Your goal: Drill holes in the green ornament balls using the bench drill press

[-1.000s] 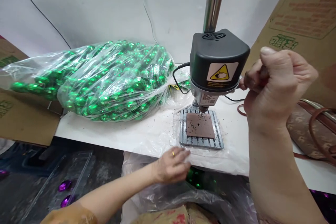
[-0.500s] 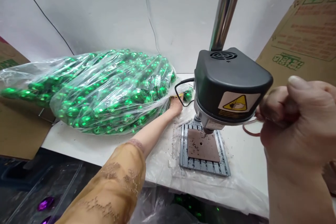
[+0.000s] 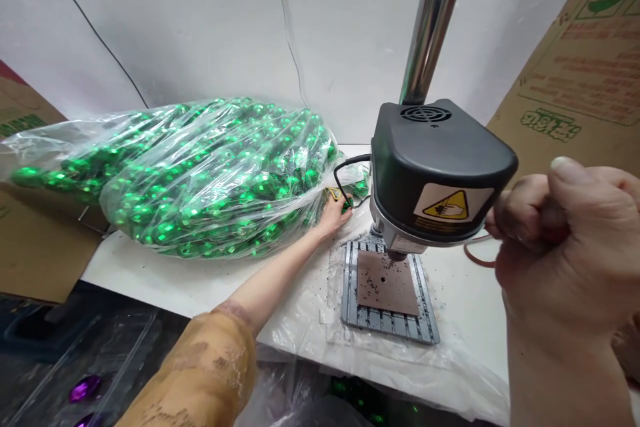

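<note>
My left hand reaches to the mouth of a clear plastic bag, its fingers closed on a small shiny green faceted ball. Many such green balls fill the bag. My right hand is a fist at the side of the black-topped drill press; the feed lever it grips is almost wholly hidden. Under the drill head, a brown square plate with a small hole lies on the slotted grey base, scattered with dark shavings.
A black cable loops from the drill close by my left hand. Cardboard boxes stand left and right. The steel column rises behind the drill. Below the table edge sit purple shiny pieces in a clear tray.
My left hand has moved from the table's front edge up to the bag's mouth and drawn back slightly with a green ball. My right hand stays at the lever; the view has shifted.
</note>
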`<act>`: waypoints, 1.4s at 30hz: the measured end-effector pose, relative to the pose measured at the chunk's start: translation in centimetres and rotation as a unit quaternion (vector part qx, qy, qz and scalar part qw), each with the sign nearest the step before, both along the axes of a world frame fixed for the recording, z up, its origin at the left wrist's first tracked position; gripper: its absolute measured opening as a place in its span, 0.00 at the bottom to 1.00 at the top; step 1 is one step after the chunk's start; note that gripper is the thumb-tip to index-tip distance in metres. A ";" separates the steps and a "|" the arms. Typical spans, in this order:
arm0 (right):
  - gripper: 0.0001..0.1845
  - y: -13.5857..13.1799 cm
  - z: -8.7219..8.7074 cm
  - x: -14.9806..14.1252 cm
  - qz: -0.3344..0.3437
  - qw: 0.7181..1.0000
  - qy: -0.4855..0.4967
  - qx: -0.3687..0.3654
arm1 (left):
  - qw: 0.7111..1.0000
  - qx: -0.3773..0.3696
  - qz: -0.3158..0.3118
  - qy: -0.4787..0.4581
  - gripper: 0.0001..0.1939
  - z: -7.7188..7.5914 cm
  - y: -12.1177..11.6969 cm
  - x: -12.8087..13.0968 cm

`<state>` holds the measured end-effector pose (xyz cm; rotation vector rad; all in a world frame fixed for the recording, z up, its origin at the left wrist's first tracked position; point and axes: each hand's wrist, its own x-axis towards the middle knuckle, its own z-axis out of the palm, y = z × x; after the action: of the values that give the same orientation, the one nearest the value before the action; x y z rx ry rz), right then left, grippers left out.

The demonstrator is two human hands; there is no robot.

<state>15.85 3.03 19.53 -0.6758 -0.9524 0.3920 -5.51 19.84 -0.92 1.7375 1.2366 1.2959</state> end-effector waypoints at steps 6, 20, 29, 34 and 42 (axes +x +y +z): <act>0.22 0.0 -0.2 0.2 0.027 1.000 0.013 0.001 | 0.978 -0.098 -0.009 -0.186 0.24 0.7 -8.8 -2.1; 0.22 0.7 -0.6 0.7 0.049 0.998 0.016 0.030 | 0.950 -0.164 -0.099 -0.248 0.29 1.2 -14.4 1.1; 0.22 1.1 -0.8 0.9 0.049 0.997 -0.005 0.052 | 0.944 -0.169 -0.088 -0.269 0.29 0.5 -13.6 2.8; 0.27 1.3 -0.8 0.9 0.056 0.996 -0.002 0.067 | 0.947 -0.154 -0.098 -0.263 0.33 0.4 -14.0 3.3; 0.24 1.1 -1.0 0.7 0.056 0.996 -0.005 0.071 | 0.972 -0.109 -0.126 -0.164 0.32 -0.4 -14.0 3.9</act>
<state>16.57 4.11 18.54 -0.4966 -1.0209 0.4154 -1.66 5.86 -1.31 1.4050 0.8996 1.1887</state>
